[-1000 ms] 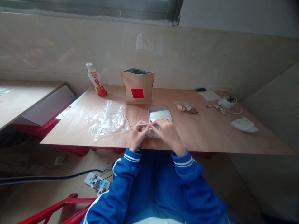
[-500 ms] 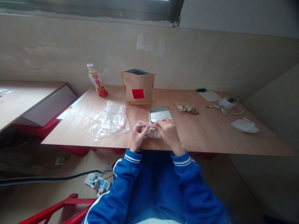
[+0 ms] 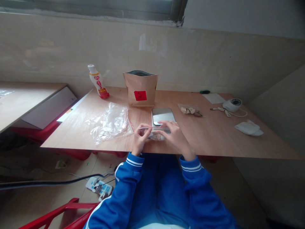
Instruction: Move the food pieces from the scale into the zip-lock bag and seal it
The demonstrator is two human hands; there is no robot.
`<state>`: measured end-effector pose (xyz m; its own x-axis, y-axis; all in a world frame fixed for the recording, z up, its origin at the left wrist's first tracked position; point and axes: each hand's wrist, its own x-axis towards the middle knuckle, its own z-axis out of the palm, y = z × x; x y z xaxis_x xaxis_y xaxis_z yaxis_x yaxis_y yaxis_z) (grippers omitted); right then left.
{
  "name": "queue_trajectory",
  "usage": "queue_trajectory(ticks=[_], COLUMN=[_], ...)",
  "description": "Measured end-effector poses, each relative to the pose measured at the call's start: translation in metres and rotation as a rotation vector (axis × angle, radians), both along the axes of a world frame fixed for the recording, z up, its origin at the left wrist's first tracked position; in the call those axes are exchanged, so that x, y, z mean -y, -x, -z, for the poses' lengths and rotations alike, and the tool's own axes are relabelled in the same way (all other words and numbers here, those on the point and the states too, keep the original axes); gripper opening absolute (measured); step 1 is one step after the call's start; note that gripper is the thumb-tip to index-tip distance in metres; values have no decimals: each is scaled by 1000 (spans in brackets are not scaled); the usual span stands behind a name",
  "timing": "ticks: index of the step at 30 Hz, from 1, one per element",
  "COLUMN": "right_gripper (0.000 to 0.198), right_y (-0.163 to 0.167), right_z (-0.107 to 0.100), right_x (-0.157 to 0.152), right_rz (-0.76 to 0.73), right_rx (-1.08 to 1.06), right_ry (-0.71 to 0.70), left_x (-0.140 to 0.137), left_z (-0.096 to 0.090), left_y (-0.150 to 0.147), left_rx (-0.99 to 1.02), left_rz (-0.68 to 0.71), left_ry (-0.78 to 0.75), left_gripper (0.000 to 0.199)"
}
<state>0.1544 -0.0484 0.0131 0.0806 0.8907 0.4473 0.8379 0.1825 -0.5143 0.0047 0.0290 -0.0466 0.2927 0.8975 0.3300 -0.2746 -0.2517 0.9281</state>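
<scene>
Near the table's front edge, a small clear zip bag [image 3: 156,136] holds pale brownish pieces, its top strip running sideways between my hands. My left hand [image 3: 141,136] pinches the left end of that strip between thumb and fingers. At the right part of the strip is my right hand [image 3: 175,135], thumb on the near side and fingers over the far side, closed around the bag's top. Just beyond my hands lies a flat scale with a shiny metal plate [image 3: 163,116]. My right fingers overlap its near edge in the view.
An open brown paper pouch [image 3: 141,87] with a red label stands behind, beside a white-and-red bottle [image 3: 98,82]. Clear plastic bags [image 3: 111,122] lie left. Rightward are a filled zip bag [image 3: 190,110], a white dome camera [image 3: 232,105] with cable, and white crumpled material [image 3: 249,128].
My right hand has shifted right along the bag's top strip, and its thumb and fingers have spread somewhat. More of the strip shows. The left hand has barely moved.
</scene>
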Motion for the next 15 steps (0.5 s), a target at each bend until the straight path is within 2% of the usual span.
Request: queue_trajectory(ticks=[3,8,15], right_gripper=[3,6,11], right_y=[-3,-4,-4], right_z=[-2,-3,-2], right_x=[2,3,2], right_rz=[-4,-4,39], right_rx=[27,83,182], right_ry=[-21,-53,-106], left_x=[0,2,-1], left_z=[-1,-4,0], left_y=[0,-1,-2], left_rx=[-4,-19,-68], left_rz=[7,35,56], left_ry=[5,21,-33], left_gripper=[17,22,16])
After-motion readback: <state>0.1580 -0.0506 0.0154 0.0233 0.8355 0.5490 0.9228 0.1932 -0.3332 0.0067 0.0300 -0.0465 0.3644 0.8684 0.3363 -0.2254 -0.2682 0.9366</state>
